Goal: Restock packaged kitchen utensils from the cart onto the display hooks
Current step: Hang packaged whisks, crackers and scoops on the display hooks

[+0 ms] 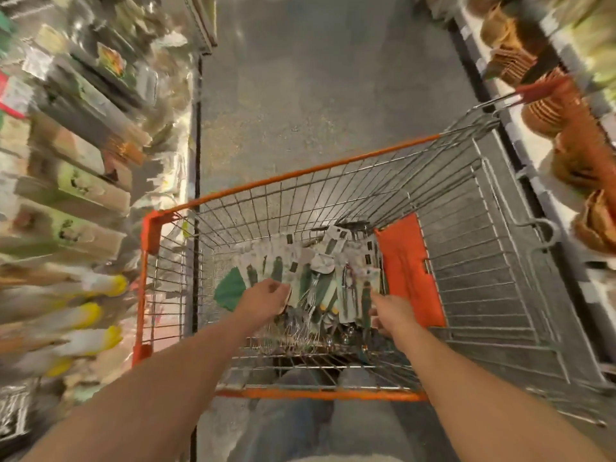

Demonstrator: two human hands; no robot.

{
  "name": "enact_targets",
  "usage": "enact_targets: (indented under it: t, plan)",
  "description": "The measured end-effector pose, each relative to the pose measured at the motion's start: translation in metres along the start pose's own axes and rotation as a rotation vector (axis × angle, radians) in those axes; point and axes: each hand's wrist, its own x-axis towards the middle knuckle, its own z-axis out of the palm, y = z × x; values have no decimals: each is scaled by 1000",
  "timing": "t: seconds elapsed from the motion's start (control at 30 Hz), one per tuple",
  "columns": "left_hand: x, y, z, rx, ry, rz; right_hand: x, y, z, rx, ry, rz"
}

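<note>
Left hand down inside the cart, fingers curled onto the near edge of a white-carded utensil pack in the heap of packaged utensils; whether pinching it or only touching, cannot tell through the blur. Right hand also down in the cart, at the right edge of the same heap, fingers bent around the lower end of a pack with a dark green handle; grip looks closed on it, though the fingertips are hidden behind the hand. Both forearms reaching in over the near orange rim of the cart.

Heap lying on the wire floor of the cart, toward its near half: white cards fanned side by side, green-handled tools on them, a flat green piece at the left end just beside the left hand. Folded orange seat flap against the right side of the cart, just beside the heap and near the right hand.

Display hooks along the left of the aisle, hung with blurred packaged goods, some with yellow ends low down. Shelves on the right carrying woven baskets. Grey floor beyond the cart's far rim. Jeans-clad legs at the bottom edge, behind the near rim.
</note>
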Motion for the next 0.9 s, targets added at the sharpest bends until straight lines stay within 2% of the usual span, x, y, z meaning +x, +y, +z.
enact_targets:
  t: [0.27, 0.43, 0.6, 0.77, 0.9]
  plan:
    - [55, 20, 7, 133, -16, 3, 44, 1, 17, -23, -16, -15]
    - [86, 27, 32, 114, -4, -24, 86, 3, 21, -159, -56, -26]
    - [106, 21, 59, 108, -44, -71, 123, 8, 28, -174, -74, -25]
    - [135, 27, 76, 123, -84, -39, 146, 13, 51, -208, -123, -10]
    - [162, 46, 87, 143, -88, 16, 157, 24, 73, -237, -32, -12]
